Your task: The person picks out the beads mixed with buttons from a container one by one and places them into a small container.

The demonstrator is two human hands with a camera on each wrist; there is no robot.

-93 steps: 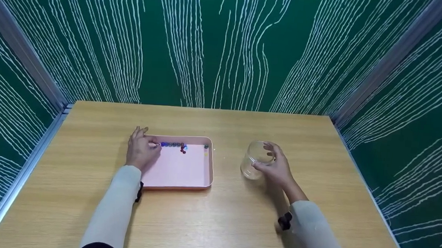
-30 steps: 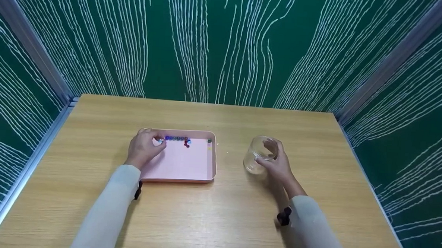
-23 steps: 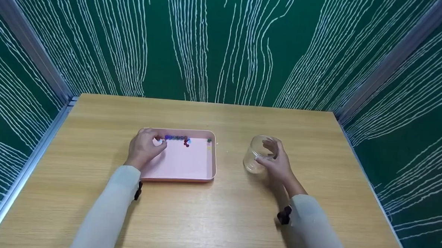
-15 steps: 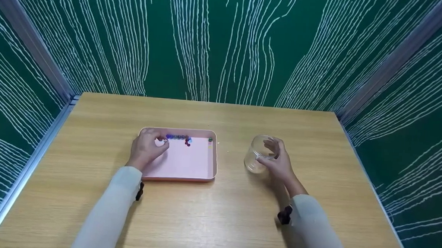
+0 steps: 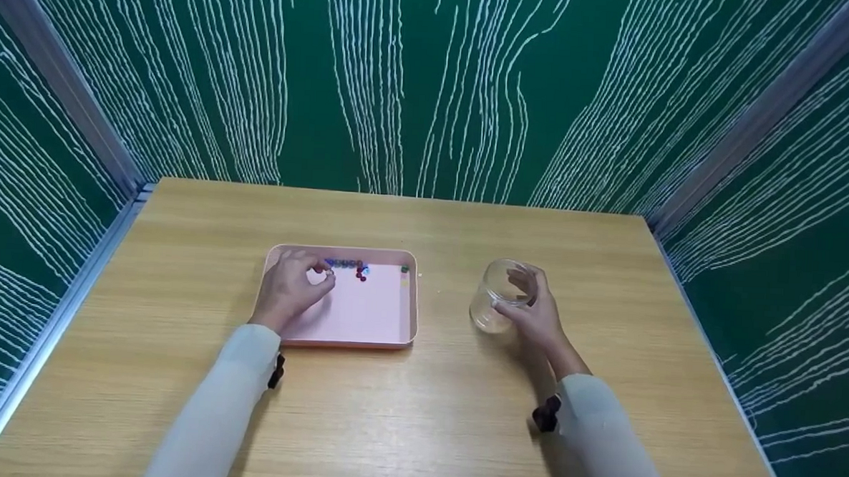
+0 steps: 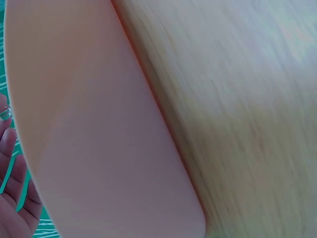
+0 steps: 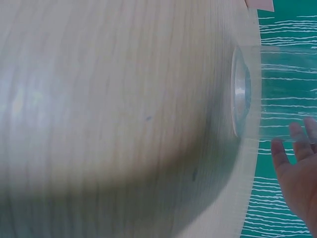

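Note:
My left hand (image 5: 292, 284) is over the left side of a shallow pink tray (image 5: 364, 315). Thumb and forefinger pinch a small clear bead (image 5: 330, 272), which also shows at the fingertips in the left wrist view. Just past it, a row of small round beads (image 5: 348, 264), blue through brownish, runs along the tray's back wall; the hand covers its left end. Several red beads (image 5: 360, 274) lie by the row's right end, beside a pale blue one (image 5: 366, 270). To the right, my right hand (image 5: 534, 311) grips the side of a clear, lidless jar (image 5: 493, 306) with nothing in it.
A dark green bead (image 5: 404, 269) and a yellow one (image 5: 404, 283) lie by the tray's right wall. Bare wooden tabletop (image 5: 388, 409) separates tray and jar. Green walls with white wavy lines (image 5: 438, 88) enclose the table at back and sides.
From the tray's back left corner, my left hand has moved right along the bead row, fingertips still pinched. My right hand keeps its grip on the jar in the same place.

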